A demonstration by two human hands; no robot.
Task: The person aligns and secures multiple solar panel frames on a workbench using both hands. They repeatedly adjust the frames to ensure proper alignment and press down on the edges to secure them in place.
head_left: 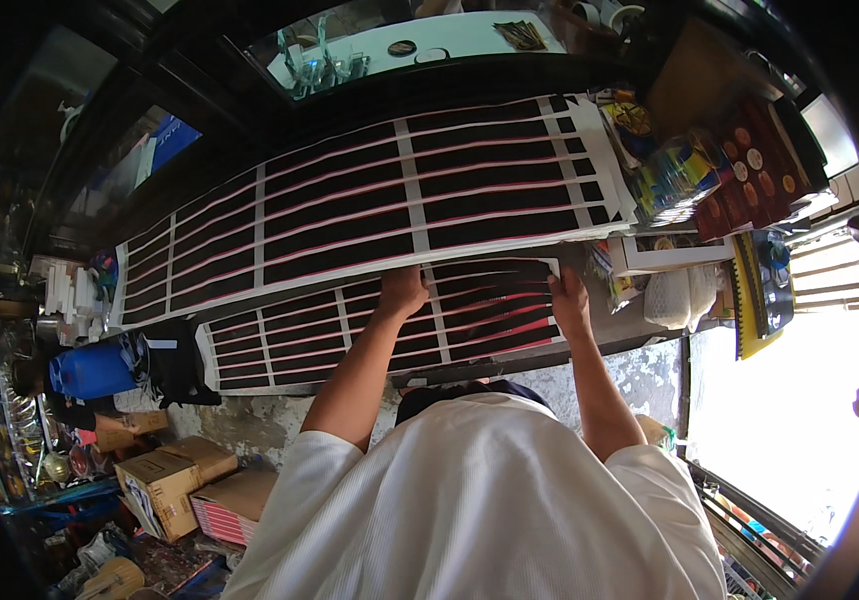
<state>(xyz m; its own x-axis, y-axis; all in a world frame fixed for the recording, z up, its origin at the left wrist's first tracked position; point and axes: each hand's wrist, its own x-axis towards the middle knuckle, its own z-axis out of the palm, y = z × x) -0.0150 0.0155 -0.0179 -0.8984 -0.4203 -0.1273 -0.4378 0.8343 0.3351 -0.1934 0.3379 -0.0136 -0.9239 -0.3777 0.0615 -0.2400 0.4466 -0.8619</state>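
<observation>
A long printed sheet (304, 338) lies nearest me, black bands divided by white and pink lines, with pale cross strips. My left hand (406, 292) is closed at its far edge, beside the front of the far sheets, its fingertips partly hidden. At the right end my right hand (570, 300) grips the same sheet's edge, the thumb on top. Between my hands the black bands sag and gap, and red printed material (519, 322) shows through. Beyond lies a larger pile of matching striped sheets (334, 205), its white right margin (599, 160) curling slightly.
Packaged goods (674, 180), dark red boxes (757, 175) and a white box (669, 253) crowd the right end. A blue container (94, 370) stands at left, with cardboard boxes (164, 485) on the floor below. Behind the sheets is a glass-topped counter (449, 38).
</observation>
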